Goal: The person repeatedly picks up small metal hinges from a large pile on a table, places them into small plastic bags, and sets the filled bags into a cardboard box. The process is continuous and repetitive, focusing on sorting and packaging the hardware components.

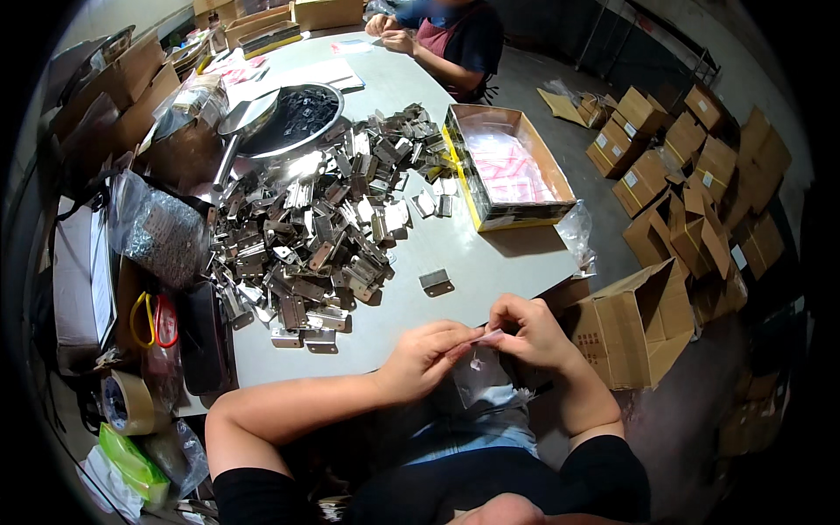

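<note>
Over the table's near edge, my left hand and my right hand meet with fingertips pinched together. Between them is a small clear plastic bag with pinkish print at its top, hanging down in front of my lap. What lies inside the bag is too small to make out. Beyond my hands a single metal hinge rests on the table. A large heap of similar metal hinges spreads to the left of it.
An open carton of pink-printed plastic bags stands at the right edge. Behind the heap sits a metal bowl of dark small parts with a scoop. Scissors lie left. Cardboard boxes fill the right floor. A co-worker sits opposite.
</note>
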Motion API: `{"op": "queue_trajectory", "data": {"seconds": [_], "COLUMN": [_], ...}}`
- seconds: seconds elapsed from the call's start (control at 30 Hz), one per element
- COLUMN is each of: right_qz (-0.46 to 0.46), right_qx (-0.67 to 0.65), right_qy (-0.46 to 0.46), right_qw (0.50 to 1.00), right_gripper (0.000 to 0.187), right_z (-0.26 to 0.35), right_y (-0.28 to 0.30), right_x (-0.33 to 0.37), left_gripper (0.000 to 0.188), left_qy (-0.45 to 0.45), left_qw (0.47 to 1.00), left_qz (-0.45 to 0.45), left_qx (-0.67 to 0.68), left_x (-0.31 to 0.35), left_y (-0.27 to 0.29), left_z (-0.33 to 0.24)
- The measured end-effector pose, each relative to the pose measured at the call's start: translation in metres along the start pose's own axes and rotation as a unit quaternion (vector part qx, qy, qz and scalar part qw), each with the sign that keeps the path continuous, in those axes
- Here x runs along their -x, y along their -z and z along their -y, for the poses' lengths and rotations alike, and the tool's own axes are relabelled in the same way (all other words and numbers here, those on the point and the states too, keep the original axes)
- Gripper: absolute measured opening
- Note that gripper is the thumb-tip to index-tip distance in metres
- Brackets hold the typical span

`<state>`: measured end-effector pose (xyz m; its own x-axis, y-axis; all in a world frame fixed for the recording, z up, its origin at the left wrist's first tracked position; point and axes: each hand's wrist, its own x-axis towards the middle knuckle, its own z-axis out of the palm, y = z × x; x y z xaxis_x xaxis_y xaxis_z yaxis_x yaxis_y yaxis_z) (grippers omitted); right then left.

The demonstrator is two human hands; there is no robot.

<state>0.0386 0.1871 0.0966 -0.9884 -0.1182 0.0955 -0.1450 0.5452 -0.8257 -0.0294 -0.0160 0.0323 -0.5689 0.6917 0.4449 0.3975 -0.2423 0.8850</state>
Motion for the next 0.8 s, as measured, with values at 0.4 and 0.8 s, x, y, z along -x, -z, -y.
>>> {"op": "queue_trajectory", "data": {"seconds": [0.4, 0.8], "right_qz": [-0.044, 0.030], "right_qx": [0.081, 0.205], "right_qy": [0.164, 0.073], "right_qw": [0.982, 0.975], "right_gripper": [0.029, 0.030], "right_z": [0.029, 0.052], "right_y": [-0.005, -0.015], "right_x": [0.008, 0.012], "left_gripper": [0.007, 0.023], "left_qy": [0.104, 0.094], "left_qw": [0.987, 0.995], "left_qz": [-0.072, -0.025], "left_qx": [0.095, 0.002], "left_x": [-0.005, 0.001], "left_y": [0.004, 0.007], "left_z": [-0.005, -0.004]}}
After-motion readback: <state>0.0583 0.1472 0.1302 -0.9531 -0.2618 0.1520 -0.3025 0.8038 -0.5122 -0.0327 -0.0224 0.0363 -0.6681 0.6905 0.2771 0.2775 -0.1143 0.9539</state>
